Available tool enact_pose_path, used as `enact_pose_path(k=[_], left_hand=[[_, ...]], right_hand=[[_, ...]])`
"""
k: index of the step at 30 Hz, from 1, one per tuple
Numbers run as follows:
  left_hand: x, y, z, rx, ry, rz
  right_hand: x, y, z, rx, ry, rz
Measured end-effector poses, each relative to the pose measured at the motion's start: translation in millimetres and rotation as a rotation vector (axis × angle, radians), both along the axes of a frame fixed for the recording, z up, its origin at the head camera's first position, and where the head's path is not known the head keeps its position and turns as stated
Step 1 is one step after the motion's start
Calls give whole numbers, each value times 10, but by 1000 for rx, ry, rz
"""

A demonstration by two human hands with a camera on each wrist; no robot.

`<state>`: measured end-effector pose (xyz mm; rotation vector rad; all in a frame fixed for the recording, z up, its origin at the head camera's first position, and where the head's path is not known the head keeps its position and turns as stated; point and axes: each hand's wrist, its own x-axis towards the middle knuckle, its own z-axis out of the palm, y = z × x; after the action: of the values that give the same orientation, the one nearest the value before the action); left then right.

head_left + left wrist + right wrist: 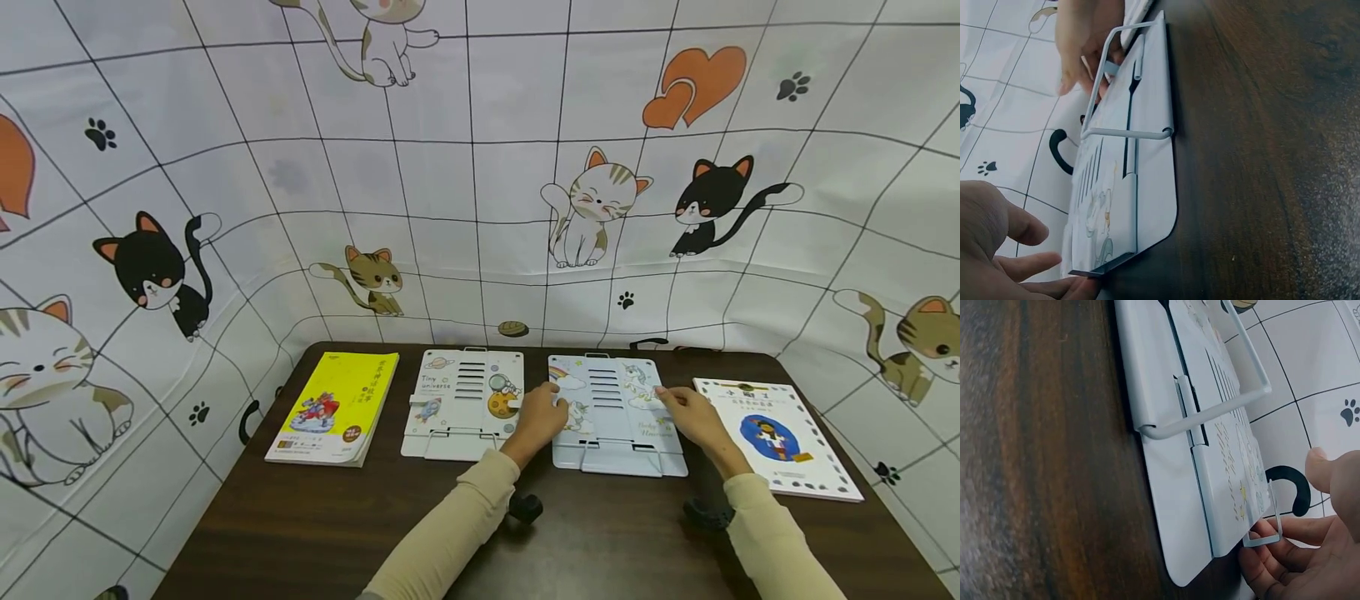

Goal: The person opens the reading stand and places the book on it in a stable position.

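A white metal book stand with a unicorn and rainbow print lies flat on the table. At its left edge is my left hand, its lower fingertips by the corner in the left wrist view, thumb and index finger apart. My right hand touches the small side clip on the right edge; its thumb stands away from the fingers. A wire bar rises from the stand's front. Left of it lies a second book stand with a space print, close beside my left hand.
A yellow book lies at the table's left, and a white book with a blue round picture at the right. The brown wooden table ends against a cat-printed white curtain. Black curved hooks stick out at the table's edges.
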<state>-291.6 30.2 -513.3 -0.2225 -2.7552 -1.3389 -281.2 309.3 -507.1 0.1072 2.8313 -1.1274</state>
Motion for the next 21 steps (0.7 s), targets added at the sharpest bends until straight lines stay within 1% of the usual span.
enact_pose_path(k=[3, 6, 7, 10, 13, 15, 18, 21], left_hand=[[-14, -13, -7, 41, -24, -6], [-19, -25, 16, 81, -26, -6], [0, -36, 60, 91, -17, -10], [-11, -43, 88, 130, 6, 9], [-24, -46, 108, 171, 12, 32], [-33, -46, 131, 188, 35, 49], [-40, -50, 179, 203, 59, 49], [-43, -55, 230, 217, 69, 31]], right_hand=[[17, 3, 17, -36, 13, -25], [30, 10, 27, -61, 42, -55], [32, 10, 36, -66, 51, -63], [56, 10, 58, -76, 89, -75], [95, -2, 89, -100, 125, -86], [113, -18, 108, -105, 157, -104], [120, -37, 139, -112, 198, -146], [119, -47, 175, -109, 228, -177]])
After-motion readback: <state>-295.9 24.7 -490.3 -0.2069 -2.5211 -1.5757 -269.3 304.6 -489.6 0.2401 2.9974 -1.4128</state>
